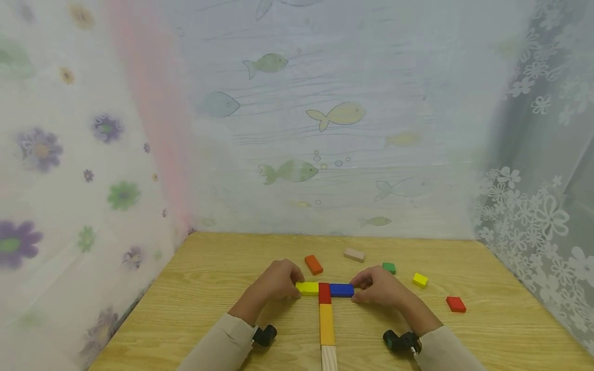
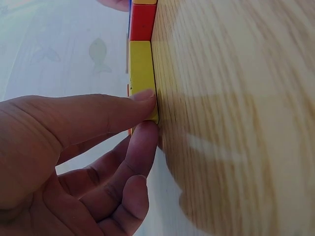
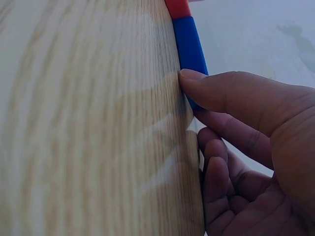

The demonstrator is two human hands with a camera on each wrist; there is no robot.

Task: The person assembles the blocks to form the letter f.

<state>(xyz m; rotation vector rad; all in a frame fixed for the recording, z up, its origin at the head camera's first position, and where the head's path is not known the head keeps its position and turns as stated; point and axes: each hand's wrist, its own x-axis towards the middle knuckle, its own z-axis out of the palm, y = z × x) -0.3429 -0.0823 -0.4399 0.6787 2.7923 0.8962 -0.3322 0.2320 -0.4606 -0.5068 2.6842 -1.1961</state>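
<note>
My left hand [image 1: 280, 281] pinches the outer end of a yellow block [image 1: 308, 288] with thumb and fingers. On the other side, my right hand [image 1: 381, 288] pinches the outer end of a blue block [image 1: 342, 290]. Between these two blocks stands a red block [image 1: 325, 293], with the yellow one against its left side and the blue one against its right. From the red block an orange-yellow block [image 1: 327, 324] runs toward me, followed by a pale wooden block [image 1: 329, 358]. Together they form a T on the table.
Loose blocks lie behind and to the right on the wooden table [image 1: 195, 309]: an orange one [image 1: 313, 265], a plain wood one [image 1: 354, 254], a green one [image 1: 389, 268], a small yellow one [image 1: 419, 280] and a red one [image 1: 456, 304]. Patterned curtains [image 1: 325, 206] border the table.
</note>
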